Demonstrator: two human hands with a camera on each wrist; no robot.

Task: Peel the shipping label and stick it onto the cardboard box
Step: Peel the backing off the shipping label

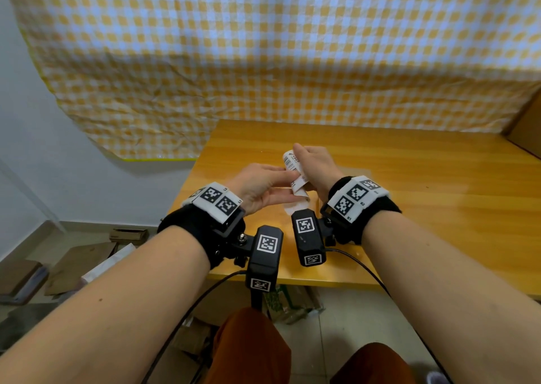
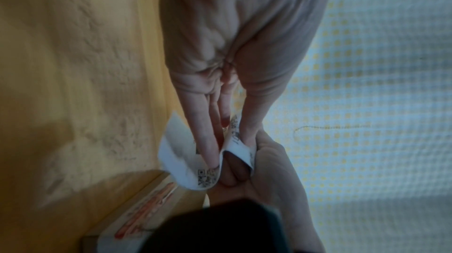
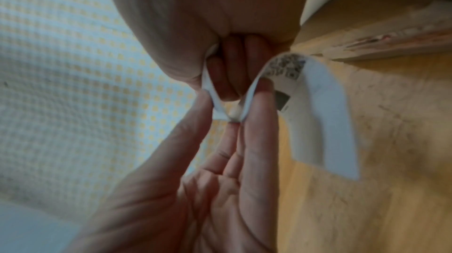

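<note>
Both hands hold a white shipping label (image 1: 292, 163) with a barcode just above the wooden table (image 1: 409, 208). My left hand (image 1: 281, 184) pinches its lower part between thumb and fingers (image 2: 208, 141). Curled around the upper part, my right hand (image 1: 306, 164) has its thumb on top. In the right wrist view the label (image 3: 318, 112) bends, two white layers part in a V at my left fingertips (image 3: 259, 106), and a blank flap hangs toward the table. The cardboard box (image 2: 141, 212), printed in red, lies on the table to the right of the hands.
A yellow checked cloth (image 1: 263, 47) hangs behind the table. Something brown (image 1: 524, 132), probably the box, stands at the table's far right edge. Flattened cardboard pieces (image 1: 82, 266) lie on the floor at the left, below the table's front edge.
</note>
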